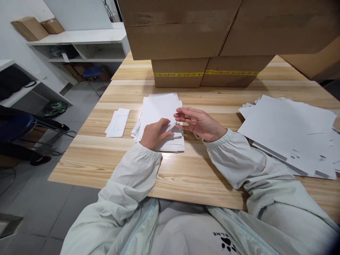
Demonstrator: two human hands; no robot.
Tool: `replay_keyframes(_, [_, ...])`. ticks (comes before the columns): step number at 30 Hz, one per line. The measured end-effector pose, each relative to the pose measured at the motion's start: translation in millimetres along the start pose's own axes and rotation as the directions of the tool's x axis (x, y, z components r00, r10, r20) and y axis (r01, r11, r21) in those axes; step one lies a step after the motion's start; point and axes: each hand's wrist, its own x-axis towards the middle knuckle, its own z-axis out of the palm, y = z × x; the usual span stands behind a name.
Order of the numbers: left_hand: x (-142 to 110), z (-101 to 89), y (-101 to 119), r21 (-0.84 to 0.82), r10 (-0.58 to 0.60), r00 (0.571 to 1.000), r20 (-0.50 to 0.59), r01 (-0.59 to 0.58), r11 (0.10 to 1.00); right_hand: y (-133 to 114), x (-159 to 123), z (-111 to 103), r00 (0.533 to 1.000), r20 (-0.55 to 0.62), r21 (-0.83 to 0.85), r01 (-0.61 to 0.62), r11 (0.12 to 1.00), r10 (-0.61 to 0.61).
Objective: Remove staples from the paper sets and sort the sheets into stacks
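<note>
A paper stack [159, 106] lies at twelve o'clock. At its eight, the left hand [152, 135], thumb and fingers parted, perhaps steadies loose sheets; at three, the right hand [203, 124], fingers loosely spread, seemingly guards the edge (contact unclear).

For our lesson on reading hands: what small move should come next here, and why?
Probably the right hand should ease inward, squaring the middle paper stack against the left hand: the stack's edges look uneven, and the open right hand is at its right side.
</note>
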Motion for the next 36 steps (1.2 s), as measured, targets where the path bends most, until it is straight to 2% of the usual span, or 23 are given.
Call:
replay_keyframes(9, [0.3, -3.5, -6.7, -0.187, 0.01, 0.999, -0.042, -0.017, 0.982, -0.1, 1.5, -1.3, 1.0, -0.001, 0.003, -0.001, 1.0, 0.001])
replay_keyframes(19, [1.3, -5.7, -10.1, -0.344, -0.032, 0.999, 0.004, 0.031, 0.938, 1.0, 1.5, -3.2, 1.0, 0.005, -0.021, 0.001, 1.0, -0.001])
replay_keyframes(31, [0.0, -4.3, -9.9, -0.341, -0.046, 0.999, -0.005, 0.042, 0.939, 2.0, 2.6, -3.8, 1.0, 0.003, -0.029, 0.001, 1.0, -0.001])
replay_keyframes(36, [0.3, -3.8, -9.7, -0.267, -0.035, 0.999, -0.008, 0.032, 0.963, -1.3, 0.0, -2.4, 1.0, -0.012, -0.036, 0.0, 0.999, -0.001])
